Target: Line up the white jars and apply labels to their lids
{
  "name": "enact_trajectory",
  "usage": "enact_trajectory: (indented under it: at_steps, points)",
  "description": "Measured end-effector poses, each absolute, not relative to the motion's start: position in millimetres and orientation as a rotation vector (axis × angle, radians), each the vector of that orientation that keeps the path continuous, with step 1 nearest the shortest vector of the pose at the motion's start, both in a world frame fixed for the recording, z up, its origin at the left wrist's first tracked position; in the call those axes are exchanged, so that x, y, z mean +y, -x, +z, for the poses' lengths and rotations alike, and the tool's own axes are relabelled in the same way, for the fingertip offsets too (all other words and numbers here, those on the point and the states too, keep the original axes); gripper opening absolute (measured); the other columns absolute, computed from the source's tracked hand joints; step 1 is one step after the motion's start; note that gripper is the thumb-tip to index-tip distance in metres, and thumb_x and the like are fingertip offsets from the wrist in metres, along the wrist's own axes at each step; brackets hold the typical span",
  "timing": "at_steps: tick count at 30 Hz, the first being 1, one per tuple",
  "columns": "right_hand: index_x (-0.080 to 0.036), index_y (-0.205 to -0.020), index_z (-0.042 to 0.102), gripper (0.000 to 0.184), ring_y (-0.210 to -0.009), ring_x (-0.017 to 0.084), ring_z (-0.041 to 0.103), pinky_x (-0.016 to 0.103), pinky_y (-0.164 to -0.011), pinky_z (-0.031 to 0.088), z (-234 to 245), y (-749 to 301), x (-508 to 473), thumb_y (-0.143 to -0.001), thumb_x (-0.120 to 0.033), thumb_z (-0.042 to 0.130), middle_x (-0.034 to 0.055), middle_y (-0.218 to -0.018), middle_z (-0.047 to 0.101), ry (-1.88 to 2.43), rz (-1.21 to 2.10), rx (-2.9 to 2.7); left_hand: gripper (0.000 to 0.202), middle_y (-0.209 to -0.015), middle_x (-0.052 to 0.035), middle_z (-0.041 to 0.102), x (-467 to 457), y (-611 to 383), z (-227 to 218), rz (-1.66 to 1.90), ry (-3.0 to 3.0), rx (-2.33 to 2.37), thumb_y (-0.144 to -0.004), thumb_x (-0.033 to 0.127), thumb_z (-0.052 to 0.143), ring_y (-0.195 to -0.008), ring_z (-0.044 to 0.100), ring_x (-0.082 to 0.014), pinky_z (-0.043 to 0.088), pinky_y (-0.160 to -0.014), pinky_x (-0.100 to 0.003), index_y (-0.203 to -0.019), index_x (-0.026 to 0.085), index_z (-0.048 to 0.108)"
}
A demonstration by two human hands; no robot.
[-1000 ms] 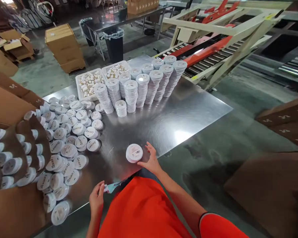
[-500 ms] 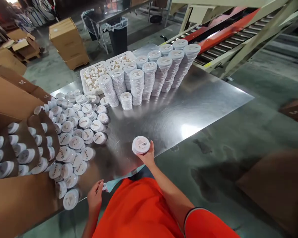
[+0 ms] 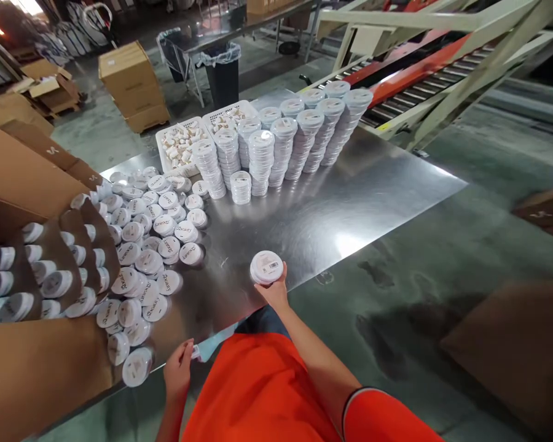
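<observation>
My right hand (image 3: 273,293) grips a round white cosmetic jar (image 3: 266,267) by its side, just above the front of the metal table (image 3: 295,236). The jar's upward face carries small print and a barcode label. At the table's front edge, my left hand (image 3: 179,367) is closed in a pinch. A small whitish piece (image 3: 195,352) shows at its fingertips, beside a pale teal strip (image 3: 216,344); what exactly it is I cannot make out. To the left lies a loose heap of similar jars (image 3: 168,247), several with "beauty" lettering facing up.
Tall stacks of jars (image 3: 283,150) stand at the table's back, a shorter stack (image 3: 240,188) before them. Two white baskets (image 3: 162,153) hold small white-and-tan pieces. An open carton (image 3: 50,350) with jars in brown dividers is at left. Behind the table's right end runs a roller conveyor (image 3: 424,83).
The view has shifted slightly, so the scene sits a little further right. Both hands keep nearly the same pose, the right still holding the jar.
</observation>
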State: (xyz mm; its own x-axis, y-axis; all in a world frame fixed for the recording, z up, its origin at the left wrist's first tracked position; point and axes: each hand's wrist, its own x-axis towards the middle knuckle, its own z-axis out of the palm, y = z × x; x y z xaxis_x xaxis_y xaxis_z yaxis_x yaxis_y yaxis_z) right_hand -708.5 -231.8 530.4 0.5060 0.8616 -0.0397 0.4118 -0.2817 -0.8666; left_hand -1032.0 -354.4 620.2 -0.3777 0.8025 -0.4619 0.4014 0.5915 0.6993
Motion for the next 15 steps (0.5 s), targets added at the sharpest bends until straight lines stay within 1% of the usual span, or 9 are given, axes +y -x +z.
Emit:
enact_trajectory:
  at_steps: [3, 5, 6, 10, 15]
  points:
    - [-0.012, -0.153, 0.004, 0.125, -0.131, 0.04, 0.046, 0.053, -0.107, 0.039, 528.3, 714.3, -227.9, -0.056, -0.044, 0.076, 0.0242, -0.144, 0.047, 1.956, 0.552, -1.031, 0.068, -0.107, -0.0146, 0.077, -356.7, 1036.4, 620.6, 0.613, -0.961, 1.992, -0.061, 0.077, 0.054, -0.11, 0.068, -0.0371, 0.052, -0.098, -0.046, -0.089, 0.019, 0.076]
    - [-0.012, -0.153, 0.009, 0.122, -0.132, 0.041, 0.044, 0.054, -0.11, 0.033, 527.7, 716.6, -225.6, -0.056, -0.045, 0.076, 0.0237, -0.142, 0.049, 2.0, 0.48, -1.026, 0.066, -0.107, -0.014, 0.077, -358.7, 1038.9, 621.0, 0.619, -0.945, 2.004, -0.062, 0.075, 0.054, -0.11, 0.068, -0.0368, 0.053, -0.097, -0.044, -0.089, 0.019, 0.076]
    - [-0.012, -0.152, 0.013, 0.119, -0.13, 0.041, 0.045, 0.054, -0.11, 0.032, 527.8, 717.2, -224.8, -0.056, -0.046, 0.076, 0.0232, -0.141, 0.05, 2.016, 0.459, -1.023, 0.065, -0.108, -0.0137, 0.077, -359.8, 1040.1, 621.1, 0.629, -0.932, 2.011, -0.062, 0.075, 0.054, -0.111, 0.068, -0.0367, 0.054, -0.097, -0.044, -0.089, 0.019, 0.076]
    - [-0.011, -0.147, 0.026, 0.108, -0.125, 0.039, 0.047, 0.05, -0.106, 0.037, 528.8, 717.0, -223.9, -0.057, -0.047, 0.074, 0.0215, -0.135, 0.054, 2.0, 0.463, -1.015, 0.064, -0.109, -0.0138, 0.077, -363.6, 1045.3, 620.0, 0.636, -0.892, 2.011, -0.06, 0.073, 0.055, -0.112, 0.067, -0.0368, 0.053, -0.099, -0.044, -0.088, 0.02, 0.076]
    - [-0.014, -0.135, 0.042, 0.091, -0.123, 0.039, 0.046, 0.049, -0.104, 0.037, 527.8, 717.0, -224.0, -0.055, -0.042, 0.075, 0.0202, -0.132, 0.056, 1.994, 0.454, -1.028, 0.066, -0.11, -0.0153, 0.076, -362.9, 1051.9, 619.9, 0.588, -0.887, 2.001, -0.058, 0.073, 0.053, -0.114, 0.066, -0.0379, 0.05, -0.102, -0.046, -0.089, 0.019, 0.076]
